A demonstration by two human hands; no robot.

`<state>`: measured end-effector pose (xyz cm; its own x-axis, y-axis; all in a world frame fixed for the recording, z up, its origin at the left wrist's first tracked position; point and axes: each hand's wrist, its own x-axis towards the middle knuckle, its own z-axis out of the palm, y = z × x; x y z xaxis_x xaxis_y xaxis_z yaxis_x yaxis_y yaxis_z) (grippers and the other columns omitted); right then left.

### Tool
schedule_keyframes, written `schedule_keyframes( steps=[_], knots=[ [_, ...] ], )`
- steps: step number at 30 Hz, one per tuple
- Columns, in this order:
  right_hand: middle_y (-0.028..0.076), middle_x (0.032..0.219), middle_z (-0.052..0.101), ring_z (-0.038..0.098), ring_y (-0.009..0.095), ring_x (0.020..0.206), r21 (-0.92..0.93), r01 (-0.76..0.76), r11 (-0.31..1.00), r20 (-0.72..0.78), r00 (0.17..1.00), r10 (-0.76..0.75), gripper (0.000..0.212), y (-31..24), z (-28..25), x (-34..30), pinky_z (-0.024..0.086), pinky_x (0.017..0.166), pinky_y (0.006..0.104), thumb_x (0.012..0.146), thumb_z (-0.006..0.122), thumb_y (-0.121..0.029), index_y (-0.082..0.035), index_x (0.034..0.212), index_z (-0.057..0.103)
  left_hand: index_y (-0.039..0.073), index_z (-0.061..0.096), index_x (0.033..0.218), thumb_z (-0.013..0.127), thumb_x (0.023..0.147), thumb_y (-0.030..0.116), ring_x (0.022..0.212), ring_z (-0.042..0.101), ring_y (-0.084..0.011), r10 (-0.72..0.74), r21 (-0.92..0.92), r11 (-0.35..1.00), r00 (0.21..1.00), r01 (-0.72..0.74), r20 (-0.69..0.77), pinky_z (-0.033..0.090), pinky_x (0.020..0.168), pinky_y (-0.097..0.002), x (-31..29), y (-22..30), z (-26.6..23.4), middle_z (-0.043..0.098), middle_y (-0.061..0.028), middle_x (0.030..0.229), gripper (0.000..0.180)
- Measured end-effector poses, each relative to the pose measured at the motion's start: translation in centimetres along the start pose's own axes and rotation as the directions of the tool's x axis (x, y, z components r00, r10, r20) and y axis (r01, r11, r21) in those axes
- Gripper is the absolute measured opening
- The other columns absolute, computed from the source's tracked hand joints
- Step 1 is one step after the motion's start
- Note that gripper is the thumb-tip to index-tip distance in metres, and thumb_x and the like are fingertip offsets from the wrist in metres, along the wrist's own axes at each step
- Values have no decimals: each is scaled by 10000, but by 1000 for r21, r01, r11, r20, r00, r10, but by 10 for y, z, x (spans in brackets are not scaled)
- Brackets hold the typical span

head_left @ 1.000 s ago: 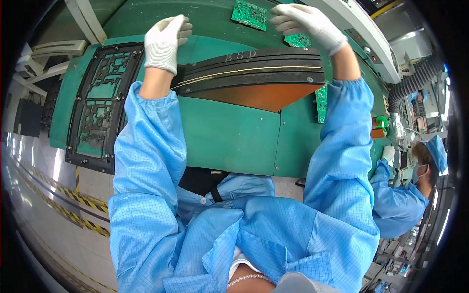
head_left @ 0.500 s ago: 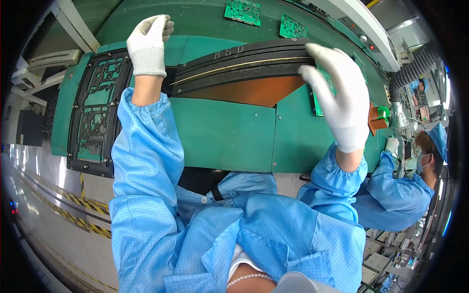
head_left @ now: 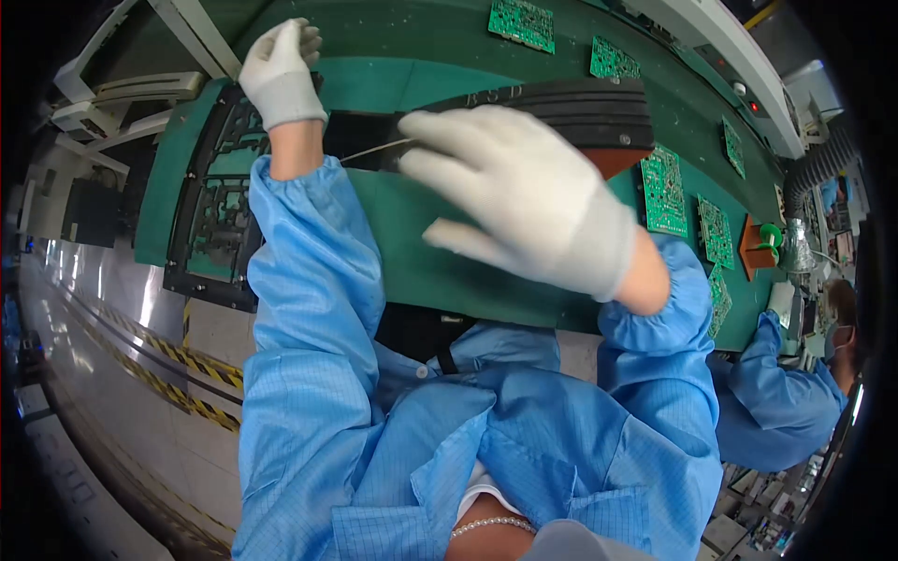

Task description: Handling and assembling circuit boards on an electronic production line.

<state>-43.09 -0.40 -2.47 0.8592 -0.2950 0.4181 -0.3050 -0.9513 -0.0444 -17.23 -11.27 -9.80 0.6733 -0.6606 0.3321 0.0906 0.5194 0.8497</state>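
Observation:
My left hand (head_left: 283, 75), in a white glove, is raised at the far left of the bench, beside the near end of a black slotted rack (head_left: 589, 112). Its fingers are curled in; whatever they may hold is hidden. In front of that rack is my right hand (head_left: 514, 192), also gloved and slightly blurred. Its fingers are apart, with nothing seen between them, and it covers much of the rack's left half. A thin pale strip (head_left: 374, 150) runs from near my left wrist toward the right fingertips. I cannot tell whether the fingers touch it.
A black frame fixture (head_left: 178, 243) with cut-outs lies on the left of the green bench (head_left: 477, 294). Green circuit boards (head_left: 664, 192) lie at the back and right. An orange stand (head_left: 748, 251) holds a green spool. A co-worker in blue (head_left: 776, 402) sits at the right.
My right hand has swept left from the rack's right end to in front of its middle. My left hand stays curled near the rack's left end. The whole view has shifted slightly.

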Motion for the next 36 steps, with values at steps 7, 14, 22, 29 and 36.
schedule_keyframes(
  steps=[7, 14, 22, 29, 36],
  knots=[
    [192, 1201, 612, 623, 298, 1054, 76, -180, 981, -249, 949, 193, 430, 1, -99, -13, 495, 884, 368, 724, 719, -74, 22, 1136, 641, -20, 673, 964, 612, 922, 152, 746, 650, -150, -16, 107, 994, 975, -8, 224, 521, 691, -271, -23, -11, 21, 692, -83, 846, 187],
    [267, 985, 616, 629, 385, 685, 684, 475, 553, -400, 879, -261, 346, 7, -86, -14, 509, 563, 423, 835, 709, -171, 109, 1025, 634, -40, 677, 971, 653, 910, 139, 795, 630, -108, -90, 312, 947, 873, -73, 479, 501, 725, -249, -50, -29, 34, 699, -68, 867, 191],
    [247, 1067, 626, 613, 389, 922, 833, 484, 268, -447, 874, -190, 290, 14, -107, -45, 503, 783, 441, 885, 673, -116, 107, 1066, 638, -65, 656, 850, 575, 961, 270, 691, 603, -141, -318, 566, 791, 634, -232, 705, 473, 663, -302, -86, -19, 46, 634, -160, 711, 362],
    [166, 1006, 658, 648, 296, 895, 726, 639, 255, -552, 762, -339, 200, 22, -142, -44, 453, 856, 396, 851, 661, -38, 52, 1030, 649, -61, 610, 773, 557, 974, 287, 597, 415, -90, -360, 598, 780, 649, -185, 671, 362, 548, -288, -78, -22, 42, 470, -52, 605, 405],
    [141, 1012, 654, 648, 265, 920, 774, 598, 206, -566, 800, -199, 162, 16, -135, -51, 476, 827, 370, 855, 678, -49, 15, 1004, 669, -59, 610, 767, 567, 972, 293, 606, 410, -75, -379, 581, 804, 647, -123, 661, 355, 549, -278, -80, -30, 49, 468, -33, 604, 410]
  ],
)
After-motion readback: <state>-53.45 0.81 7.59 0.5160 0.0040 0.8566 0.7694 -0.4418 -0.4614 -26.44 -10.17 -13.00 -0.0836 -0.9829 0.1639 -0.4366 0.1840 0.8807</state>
